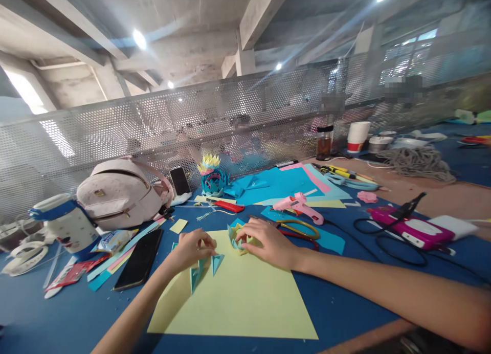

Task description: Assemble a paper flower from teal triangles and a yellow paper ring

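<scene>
My left hand (195, 249) has its thumb and fingertips pinched at the top of a light-blue folded paper piece (217, 264). More light-blue folded pieces (196, 276) stand under that hand, partly covered by it. To its right, my right hand (270, 243) curls its fingers around a small ring of pointed yellow and blue folded paper (238, 241); its right side is hidden. Both hands are over the far part of a pale-yellow paper sheet (241, 308) on the blue table.
A pink glue gun (301, 207), scissors with yellow handles (303, 228) and a red cutter (227, 206) lie beyond my hands. A finished-looking folded-paper model (213, 180) stands behind. On the left are a phone (140, 259), a backpack (118, 195) and a bottle (69, 226).
</scene>
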`<action>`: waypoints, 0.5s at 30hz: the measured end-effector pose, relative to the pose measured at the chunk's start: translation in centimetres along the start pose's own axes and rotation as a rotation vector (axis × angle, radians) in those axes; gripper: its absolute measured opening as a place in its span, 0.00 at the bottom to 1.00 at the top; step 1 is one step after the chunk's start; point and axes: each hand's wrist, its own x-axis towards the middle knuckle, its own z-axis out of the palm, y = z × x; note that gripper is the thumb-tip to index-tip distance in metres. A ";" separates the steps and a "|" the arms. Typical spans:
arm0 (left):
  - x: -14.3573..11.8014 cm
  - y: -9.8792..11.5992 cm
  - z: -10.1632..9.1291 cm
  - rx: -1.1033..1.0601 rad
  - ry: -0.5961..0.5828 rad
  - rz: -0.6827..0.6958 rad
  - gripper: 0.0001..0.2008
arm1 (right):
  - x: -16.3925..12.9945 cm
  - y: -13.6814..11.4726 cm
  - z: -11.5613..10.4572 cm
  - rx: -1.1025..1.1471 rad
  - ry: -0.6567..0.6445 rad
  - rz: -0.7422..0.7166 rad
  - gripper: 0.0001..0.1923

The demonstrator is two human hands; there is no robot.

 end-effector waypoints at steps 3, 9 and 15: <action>-0.1 -0.1 -0.2 -0.027 -0.021 0.004 0.09 | -0.1 0.0 0.1 0.006 0.002 -0.001 0.04; -0.1 0.1 -0.3 -0.030 -0.065 -0.003 0.10 | -0.1 0.0 -0.1 -0.005 0.009 -0.001 0.04; -0.5 -0.1 -0.7 -0.078 -0.097 0.068 0.14 | 0.1 -0.4 -0.5 0.017 0.007 -0.025 0.06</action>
